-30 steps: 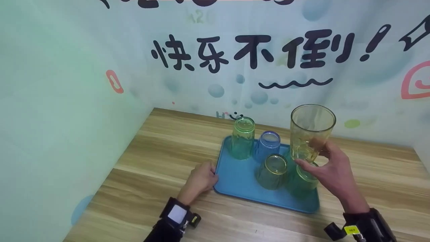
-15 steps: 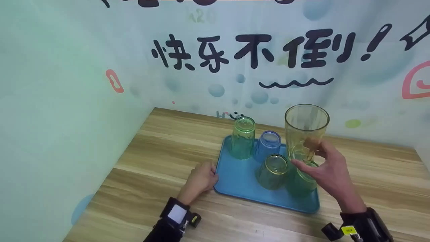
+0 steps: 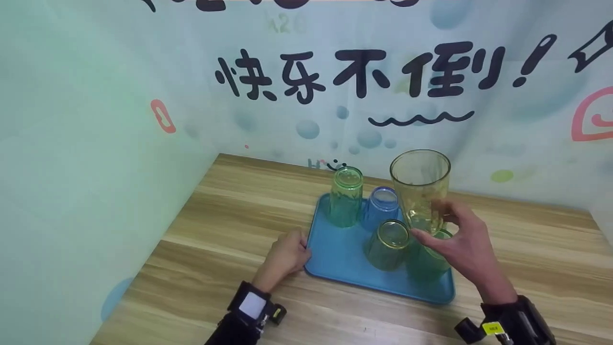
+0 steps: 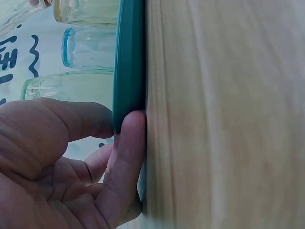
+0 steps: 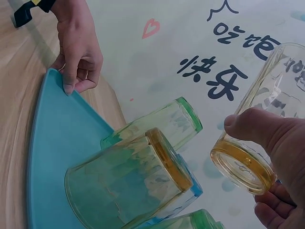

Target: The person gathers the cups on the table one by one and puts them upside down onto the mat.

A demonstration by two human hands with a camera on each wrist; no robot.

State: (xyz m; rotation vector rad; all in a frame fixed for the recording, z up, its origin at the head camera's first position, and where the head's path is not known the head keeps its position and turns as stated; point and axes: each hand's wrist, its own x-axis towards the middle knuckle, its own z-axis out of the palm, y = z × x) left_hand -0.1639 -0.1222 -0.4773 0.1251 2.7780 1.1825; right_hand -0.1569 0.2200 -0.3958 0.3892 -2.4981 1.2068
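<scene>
A tall yellow-tinted glass [image 3: 417, 191] stands mouth up in my right hand [image 3: 464, 239], which grips it near its base above the right part of a blue tray [image 3: 330, 258]. My left hand [image 3: 287, 254] pinches the tray's left edge; in the left wrist view its thumb [image 4: 90, 119] is on the rim and a finger is underneath. On the tray, upside down, are a tall green glass [image 3: 346, 199], a blue glass [image 3: 381, 208], a short yellowish glass [image 3: 389, 245] and another green glass [image 3: 433, 256], partly hidden behind my right hand and the held glass.
The tray lies on a wood-grain table [image 3: 220, 215]. A pale printed wall sheet [image 3: 287, 129] rises close behind the tray, and another pale wall [image 3: 96, 143] borders the table on the left.
My right hand has moved left with the yellow glass, from above the tray's right side toward the blue and short yellowish glasses. My left hand and the tray stay in place.
</scene>
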